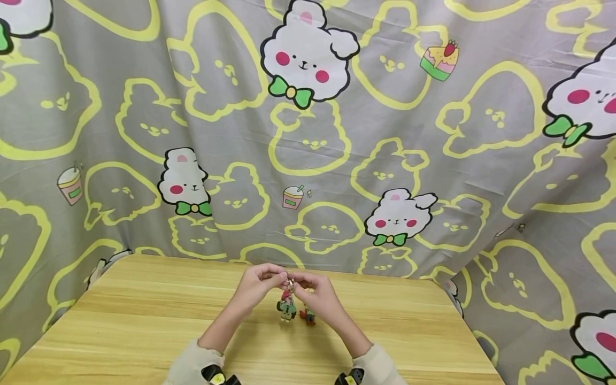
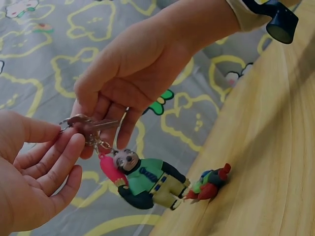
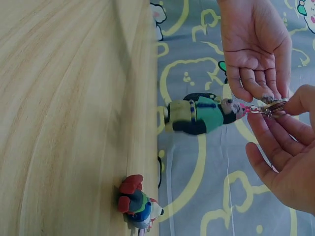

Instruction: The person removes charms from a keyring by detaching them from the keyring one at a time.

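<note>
At the middle of the table both my hands meet over a keychain. My left hand (image 1: 259, 284) pinches the metal key ring (image 2: 66, 122) between thumb and fingers. From the other side, the thumb and fingers of my right hand (image 1: 321, 294) pinch the ring's key end, where a metal key (image 2: 105, 125) sticks out. A sloth figurine (image 2: 153, 178) in a green shirt, dark tie and tan trousers hangs below on a short chain. Close by, a second small figure (image 3: 138, 204) with red feet and blue and green parts stands on the tabletop, partly hidden by my right hand in the head view.
The wooden table (image 1: 159, 321) reaches back to a grey curtain (image 1: 231, 144) with yellow and white cartoon animals, which also hangs along both sides. Each forearm has a pale sleeve (image 1: 194, 363) and a black wrist camera (image 1: 351, 376).
</note>
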{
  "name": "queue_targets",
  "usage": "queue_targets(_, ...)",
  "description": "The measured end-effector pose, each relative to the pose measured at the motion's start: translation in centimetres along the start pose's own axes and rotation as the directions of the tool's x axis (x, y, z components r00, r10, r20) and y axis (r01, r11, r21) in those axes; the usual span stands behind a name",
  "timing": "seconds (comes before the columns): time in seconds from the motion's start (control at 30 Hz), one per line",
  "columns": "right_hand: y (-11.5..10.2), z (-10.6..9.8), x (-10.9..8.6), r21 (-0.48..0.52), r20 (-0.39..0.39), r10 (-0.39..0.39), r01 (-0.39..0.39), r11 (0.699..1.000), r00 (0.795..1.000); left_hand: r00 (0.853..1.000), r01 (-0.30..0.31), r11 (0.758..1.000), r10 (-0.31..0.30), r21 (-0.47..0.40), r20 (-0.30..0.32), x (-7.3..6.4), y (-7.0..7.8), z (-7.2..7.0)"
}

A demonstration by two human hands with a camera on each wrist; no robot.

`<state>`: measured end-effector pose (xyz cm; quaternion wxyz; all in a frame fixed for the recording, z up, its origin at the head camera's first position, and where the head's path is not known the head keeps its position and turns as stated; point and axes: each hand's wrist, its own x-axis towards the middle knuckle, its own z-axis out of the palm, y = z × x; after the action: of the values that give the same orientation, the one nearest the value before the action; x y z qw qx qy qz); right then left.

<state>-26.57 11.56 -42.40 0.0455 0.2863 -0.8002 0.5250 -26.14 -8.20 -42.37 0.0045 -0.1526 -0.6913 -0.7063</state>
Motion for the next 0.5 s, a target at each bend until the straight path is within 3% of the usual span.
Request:
queue_targets(0.2,0.2,-0.5,-0.1,0.005,-0.029,0.012,-0.012,1.0,1.0,1.0,-0.007,0.999,0.007,0.032,0.004,0.0,0.1,0.1)
queue_targets(0.4,0.4,-1.4,0.0,0.118,-0.032,0.076,-0.072,0.99,0.997,1.0,-0.028,0.992,0.027,0.12,0.01,0.0,0.4,-0.2)
queue_targets(0.5,0.3,-1.7,0.1,0.139,-0.024,0.061,-0.057,0.989,0.998,0.999,-0.041,0.986,0.037,0.162,0.031,-0.1,0.4,-0.2)
